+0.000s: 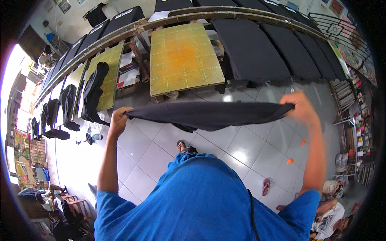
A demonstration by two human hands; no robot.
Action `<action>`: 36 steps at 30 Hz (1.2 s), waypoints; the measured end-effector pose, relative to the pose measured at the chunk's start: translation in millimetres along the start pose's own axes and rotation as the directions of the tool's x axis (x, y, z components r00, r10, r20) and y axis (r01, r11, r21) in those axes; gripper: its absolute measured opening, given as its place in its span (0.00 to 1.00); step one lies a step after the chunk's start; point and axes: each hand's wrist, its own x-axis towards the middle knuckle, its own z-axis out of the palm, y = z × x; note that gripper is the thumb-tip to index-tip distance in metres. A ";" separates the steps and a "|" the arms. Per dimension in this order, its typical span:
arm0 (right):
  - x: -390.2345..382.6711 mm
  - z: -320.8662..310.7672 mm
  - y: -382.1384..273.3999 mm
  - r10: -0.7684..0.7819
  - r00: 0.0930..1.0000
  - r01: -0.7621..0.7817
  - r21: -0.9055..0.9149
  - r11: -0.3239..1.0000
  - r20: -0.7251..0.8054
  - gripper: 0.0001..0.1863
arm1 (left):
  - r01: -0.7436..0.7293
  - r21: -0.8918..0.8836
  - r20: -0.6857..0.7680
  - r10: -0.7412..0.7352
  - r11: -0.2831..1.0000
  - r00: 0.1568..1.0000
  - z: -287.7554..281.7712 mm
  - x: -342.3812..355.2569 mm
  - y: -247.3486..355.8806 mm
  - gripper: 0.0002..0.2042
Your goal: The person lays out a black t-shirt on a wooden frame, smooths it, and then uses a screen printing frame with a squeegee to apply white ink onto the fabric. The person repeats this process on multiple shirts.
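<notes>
A black cloth garment (201,114), probably a shirt, hangs stretched sideways in the air between my two hands. My left hand (120,119) is closed round its left end, and my right hand (300,107) grips the right end, slightly blurred. Beyond the cloth lies a bare yellow board (185,60) with a grid of lines and an orange stain in its middle. To its right, a board covered in black cloth (253,52) stands in the same row.
More black-covered boards (297,52) continue to the right. On the left, a black garment (95,92) lies over another yellow board (108,76). A wooden rail (177,18) runs behind. A pink sandal (265,186) and orange scraps (290,161) lie on the tiles. Another person (329,217) is at lower right.
</notes>
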 end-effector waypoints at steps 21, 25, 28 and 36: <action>141.9 234.7 178.4 0.444 0.850 -0.382 0.250 0.890 -0.284 0.14 | 0.188 0.197 0.312 -0.243 0.962 0.918 45.2 56.2 -114.4 0.14; 183.3 273.3 204.8 0.559 0.774 -0.434 0.393 0.811 -0.298 0.18 | 0.314 0.089 0.171 -0.325 0.945 0.930 67.1 97.5 -160.3 0.12; 212.8 292.0 213.4 0.685 0.657 -0.364 0.663 0.655 -0.315 0.16 | 0.310 -0.082 0.044 -0.307 0.947 0.951 86.6 127.4 -184.7 0.12; 337.9 241.4 219.7 0.764 0.618 -0.093 0.947 0.308 -0.188 0.22 | 0.216 -0.475 -0.180 -0.334 0.853 0.925 96.0 275.7 -188.4 0.15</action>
